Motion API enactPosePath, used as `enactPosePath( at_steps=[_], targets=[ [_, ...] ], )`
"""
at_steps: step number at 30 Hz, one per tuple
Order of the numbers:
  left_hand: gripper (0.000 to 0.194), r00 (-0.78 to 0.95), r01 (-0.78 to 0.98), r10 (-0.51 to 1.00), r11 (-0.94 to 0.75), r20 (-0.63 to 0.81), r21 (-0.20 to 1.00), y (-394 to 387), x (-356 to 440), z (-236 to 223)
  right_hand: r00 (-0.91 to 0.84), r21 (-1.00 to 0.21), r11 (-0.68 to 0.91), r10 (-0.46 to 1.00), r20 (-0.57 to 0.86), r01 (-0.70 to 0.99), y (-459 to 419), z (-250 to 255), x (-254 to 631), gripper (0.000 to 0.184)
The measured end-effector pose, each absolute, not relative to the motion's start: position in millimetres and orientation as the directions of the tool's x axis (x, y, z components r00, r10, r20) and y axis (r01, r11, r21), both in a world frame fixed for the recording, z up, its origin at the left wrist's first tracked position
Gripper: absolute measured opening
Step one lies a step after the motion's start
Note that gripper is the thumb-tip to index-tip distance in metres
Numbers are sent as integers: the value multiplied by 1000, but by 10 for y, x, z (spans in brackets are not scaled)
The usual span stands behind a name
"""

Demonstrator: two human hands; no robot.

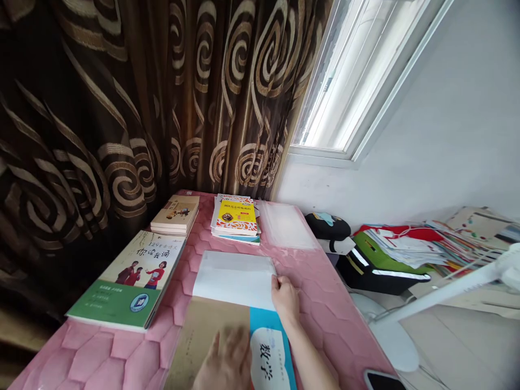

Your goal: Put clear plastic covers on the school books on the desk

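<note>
A math textbook (270,346) with a blue and white cover and a plain tan part (203,319) lies on the pink quilted table cover, its near end cut off by the frame. Beyond its far edge extends a translucent plastic book cover (231,271), flat on the table. My right hand (285,298) is closed at the right edge of this plastic, thumb and fingers pinching it near its far corner. Over the tan part is my left hand (227,355), smeared by motion, so its fingers do not show clearly.
Left are a large green-and-cream book (130,276) and small brown books (176,214). At the back lie a stack with a yellow book (235,214) and clear plastic covers (288,225). A phone (384,380), a white lamp (439,292) and a paper-filled box (382,271) are right.
</note>
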State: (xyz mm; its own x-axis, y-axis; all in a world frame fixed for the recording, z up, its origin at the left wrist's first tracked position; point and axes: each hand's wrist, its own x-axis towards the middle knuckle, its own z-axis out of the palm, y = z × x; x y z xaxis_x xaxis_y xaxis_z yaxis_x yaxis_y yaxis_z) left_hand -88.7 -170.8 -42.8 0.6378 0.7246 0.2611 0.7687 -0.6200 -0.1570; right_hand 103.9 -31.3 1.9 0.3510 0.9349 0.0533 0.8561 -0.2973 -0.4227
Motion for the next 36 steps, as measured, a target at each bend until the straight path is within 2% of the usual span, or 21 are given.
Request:
enactPosePath(
  at_steps=[3,9,12,15,17,20,22,24,27,30,36],
  targets=[
    [62,505,863,821,-493,266,-115,-1232,-987,-163,355,-410,-301,933,61,861,-310,30,1033,28],
    [59,380,921,918,-387,114,48,-695,-1155,-64,355,-365,-314,934,50,877,-302,30,1040,24],
    [57,358,928,932,-363,64,86,-642,-1144,-65,355,-355,-320,934,38,878,-298,25,1044,25],
    [58,350,931,936,-351,32,102,-631,-1114,-42,337,-272,-295,934,122,916,-317,41,1033,26],
    [58,341,934,940,-341,15,106,-627,-1104,-22,254,-170,-219,941,222,961,-356,61,1004,32],
    [58,340,934,940,-338,5,113,-622,-1100,6,-23,-74,44,963,270,996,-440,73,907,43],
    [57,329,938,944,-326,-10,114,-617,-1087,10,-223,-74,244,951,215,967,-486,54,824,47],
    [56,295,951,955,-291,-19,102,-602,-1053,-14,-311,-107,324,942,125,940,-505,24,760,51],
    [57,178,982,984,-179,8,55,-542,-966,-108,-270,-162,266,963,0,950,-482,-9,732,57],
    [59,116,992,991,-118,59,32,-405,-872,-202,-253,-197,241,967,-38,950,-451,-13,757,58],
    [64,313,941,948,-301,-63,154,61,-825,-145,-254,-211,242,967,-32,947,-442,-23,761,57]
  ],
)
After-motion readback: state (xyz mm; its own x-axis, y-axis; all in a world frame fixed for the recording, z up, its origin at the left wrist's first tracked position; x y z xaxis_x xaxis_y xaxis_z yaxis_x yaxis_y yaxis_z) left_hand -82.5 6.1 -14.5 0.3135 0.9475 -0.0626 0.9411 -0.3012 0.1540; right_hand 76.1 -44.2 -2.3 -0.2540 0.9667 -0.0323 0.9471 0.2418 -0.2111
